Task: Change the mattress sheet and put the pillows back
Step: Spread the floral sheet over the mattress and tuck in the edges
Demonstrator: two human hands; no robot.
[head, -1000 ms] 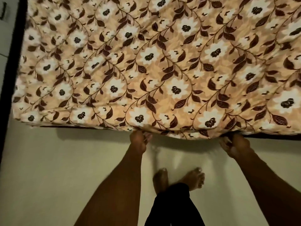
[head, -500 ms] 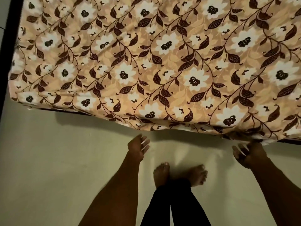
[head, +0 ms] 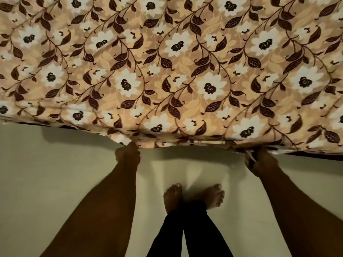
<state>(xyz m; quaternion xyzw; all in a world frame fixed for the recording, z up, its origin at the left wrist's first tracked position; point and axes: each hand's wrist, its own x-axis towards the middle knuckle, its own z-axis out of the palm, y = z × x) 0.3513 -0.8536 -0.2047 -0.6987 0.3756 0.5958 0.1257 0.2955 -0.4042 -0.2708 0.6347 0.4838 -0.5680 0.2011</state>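
Observation:
A tan sheet (head: 172, 71) printed with white flowers and dark brown leaves covers the mattress and fills the upper half of the head view. Its near hem hangs over the mattress edge. My left hand (head: 128, 154) grips that hem left of centre, its fingers curled into the cloth. My right hand (head: 259, 160) pinches the hem further right, with a fold of fabric bunched between its fingers. No pillows are in view.
A pale floor (head: 55, 173) runs below the mattress edge. My bare feet (head: 193, 197) and dark trouser legs stand between my arms. A dark strip of the bed base (head: 315, 155) shows under the sheet at the right.
Half a second ago both hands hung free below the hem. Both have risen and taken hold of it again. The view has shifted right along the mattress, and the left corner has left the frame.

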